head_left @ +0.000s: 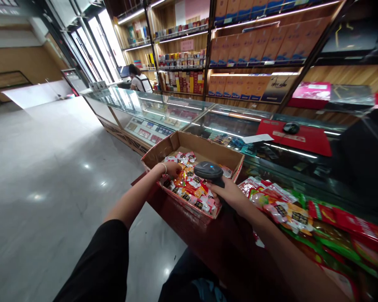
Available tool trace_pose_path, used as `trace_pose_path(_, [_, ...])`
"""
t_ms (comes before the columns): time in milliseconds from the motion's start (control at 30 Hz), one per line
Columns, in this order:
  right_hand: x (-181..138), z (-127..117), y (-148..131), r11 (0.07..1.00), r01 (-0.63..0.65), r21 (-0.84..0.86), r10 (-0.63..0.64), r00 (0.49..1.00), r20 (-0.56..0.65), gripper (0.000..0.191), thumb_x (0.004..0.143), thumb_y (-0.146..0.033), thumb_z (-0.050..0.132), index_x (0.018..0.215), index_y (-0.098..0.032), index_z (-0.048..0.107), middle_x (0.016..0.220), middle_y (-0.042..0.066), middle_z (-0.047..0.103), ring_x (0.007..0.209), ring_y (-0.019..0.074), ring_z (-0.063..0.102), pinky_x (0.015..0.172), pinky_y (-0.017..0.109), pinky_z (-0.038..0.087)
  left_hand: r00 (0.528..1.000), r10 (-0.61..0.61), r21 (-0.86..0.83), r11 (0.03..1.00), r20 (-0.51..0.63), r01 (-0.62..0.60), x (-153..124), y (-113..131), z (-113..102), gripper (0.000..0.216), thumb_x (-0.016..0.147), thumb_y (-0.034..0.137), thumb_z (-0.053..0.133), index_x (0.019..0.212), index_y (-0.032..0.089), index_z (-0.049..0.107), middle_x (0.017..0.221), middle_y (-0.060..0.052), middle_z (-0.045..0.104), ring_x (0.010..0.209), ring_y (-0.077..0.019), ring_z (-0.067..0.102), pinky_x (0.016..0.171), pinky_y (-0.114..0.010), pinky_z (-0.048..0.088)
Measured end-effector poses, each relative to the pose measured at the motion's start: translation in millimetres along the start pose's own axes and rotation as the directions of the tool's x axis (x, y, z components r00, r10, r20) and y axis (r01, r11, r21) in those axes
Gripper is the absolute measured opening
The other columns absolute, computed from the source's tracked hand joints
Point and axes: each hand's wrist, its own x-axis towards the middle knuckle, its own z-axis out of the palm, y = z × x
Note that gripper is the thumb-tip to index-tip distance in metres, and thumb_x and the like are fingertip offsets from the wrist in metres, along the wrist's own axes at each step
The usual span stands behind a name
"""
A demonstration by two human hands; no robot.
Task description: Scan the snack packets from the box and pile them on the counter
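A cardboard box point(204, 146) with an open top holds many small snack packets point(192, 193) in white, red and orange wrappers. My left hand point(172, 169) reaches over its left wall, with bent fingers down among the packets; whether they pinch one is hidden. In my right hand point(225, 191) is a black barcode scanner point(208, 170), gripped by its handle. A small blue light glows on top of the scanner's head, which is above the packets. Its front faces left, toward my left hand.
Snack bags point(302, 214) lie piled right of the box. Behind it runs a glass display counter point(176, 111) with a white paper point(258, 138), a red mat point(315, 140) and a computer mouse point(291, 128). A person point(141, 79) sits at the far end, before stocked shelves.
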Motion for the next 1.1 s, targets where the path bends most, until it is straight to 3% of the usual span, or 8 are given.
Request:
trace_pose_path(100, [-4.2, -0.4, 0.5, 0.997, 0.011, 0.07, -0.01, 1.0, -0.014, 0.037, 0.073, -0.048, 0.074, 0.081, -0.023, 0.048, 0.049, -0.007, 0.055, 0.04, 0.0124, 0.052, 0.043, 0.026, 0.044, 0.969, -0.032, -0.055, 0.998, -0.244, 0.019, -7.2, 4.9, -12.1, 0.017, 0.072, 0.031, 0.066, 0.083, 0.019, 0.069, 0.076, -0.003, 0.068, 0.074, -0.0179, 0.059, 0.068, -0.025, 0.041])
trace_pose_path(167, [-7.6, -1.3, 3.2, 0.993, 0.045, 0.111, -0.042, 0.999, -0.031, 0.038, 0.072, -0.048, 0.075, 0.083, -0.022, 0.05, 0.051, -0.007, 0.056, 0.041, 0.0127, 0.053, 0.044, 0.026, 0.045, 0.894, -0.103, -0.227, 0.974, -0.437, 0.001, -13.8, 7.2, -20.5, 0.021, 0.079, 0.034, 0.059, 0.086, 0.016, 0.068, 0.078, -0.005, 0.067, 0.075, -0.0184, 0.06, 0.068, -0.026, 0.042])
trace_pose_path(267, [-15.9, -3.4, 6.0, 0.985, 0.078, 0.157, -0.066, 0.995, -0.081, 0.04, 0.07, -0.049, 0.078, 0.086, -0.021, 0.052, 0.054, -0.006, 0.057, 0.044, 0.0131, 0.055, 0.047, 0.027, 0.047, 0.792, -0.242, -0.597, 0.781, -0.561, -0.184, -25.5, 16.8, -29.1, 0.021, 0.075, 0.033, 0.065, 0.081, 0.014, 0.067, 0.074, -0.004, 0.066, 0.068, -0.0157, 0.059, 0.066, -0.026, 0.043])
trace_pose_path(467, [-46.6, -18.1, 1.6, 0.968, 0.108, 0.228, -0.08, 0.988, -0.13, 0.042, 0.068, -0.052, 0.079, 0.073, -0.02, 0.053, 0.052, -0.005, 0.056, 0.042, 0.0125, 0.055, 0.049, 0.028, 0.049, 0.848, -0.307, -0.9, 0.093, -0.432, -0.425, -49.3, 77.6, -30.8, 0.021, 0.076, 0.027, 0.069, 0.093, 0.014, 0.065, 0.072, -0.001, 0.062, 0.058, -0.0097, 0.055, 0.057, -0.021, 0.044])
trace_pose_path(567, [-64.9, -32.7, 2.0, 0.976, 0.116, 0.183, -0.085, 0.982, -0.167, 0.044, 0.069, -0.056, 0.077, 0.066, -0.019, 0.053, 0.052, -0.003, 0.054, 0.04, 0.0117, 0.053, 0.046, 0.027, 0.048, 0.937, -0.233, -0.918, -0.244, -0.259, -0.314, -53.7, 114.0, -26.8, 0.011, 0.086, 0.019, 0.057, 0.095, 0.015, 0.062, 0.069, 0.0, 0.057, 0.051, -0.0087, 0.052, 0.05, -0.019, 0.043])
trace_pose_path(667, [-83.2, -46.9, 6.6, 0.971, 0.129, 0.199, -0.085, 0.972, -0.218, 0.044, 0.07, -0.056, 0.077, 0.068, -0.019, 0.054, 0.053, -0.004, 0.053, 0.04, 0.0115, 0.052, 0.045, 0.027, 0.049, 0.986, -0.088, -0.874, -0.457, -0.138, -0.163, -52.0, 143.1, -19.1, 0.015, 0.093, 0.02, 0.045, 0.093, 0.016, 0.06, 0.073, -0.004, 0.059, 0.051, -0.0107, 0.052, 0.048, -0.022, 0.044])
trace_pose_path(900, [-110.0, -69.3, 24.4, 0.96, 0.108, 0.258, -0.029, 0.955, -0.294, 0.042, 0.07, -0.053, 0.078, 0.071, -0.019, 0.055, 0.055, -0.004, 0.054, 0.041, 0.0116, 0.052, 0.044, 0.027, 0.049, 0.993, 0.065, -0.856, -0.513, -0.103, -0.055, -33.3, 187.7, -3.4, 0.034, 0.096, 0.035, 0.04, 0.11, 0.014, 0.063, 0.098, -0.015, 0.069, 0.08, -0.0241, 0.068, 0.069, -0.039, 0.056])
trace_pose_path(1100, [-115.2, -82.2, 26.1, 0.953, 0.131, 0.272, -0.036, 0.943, -0.33, 0.039, 0.074, -0.052, 0.076, 0.072, -0.019, 0.055, 0.057, -0.003, 0.055, 0.042, 0.0116, 0.053, 0.043, 0.026, 0.047, 0.984, 0.15, -0.932, -0.36, -0.099, -0.039, -18.9, 199.6, -0.5, 0.067, 0.086, 0.062, 0.05, 0.122, 0.006, 0.06, 0.109, -0.022, 0.069, 0.104, -0.0342, 0.067, 0.088, -0.051, 0.053])
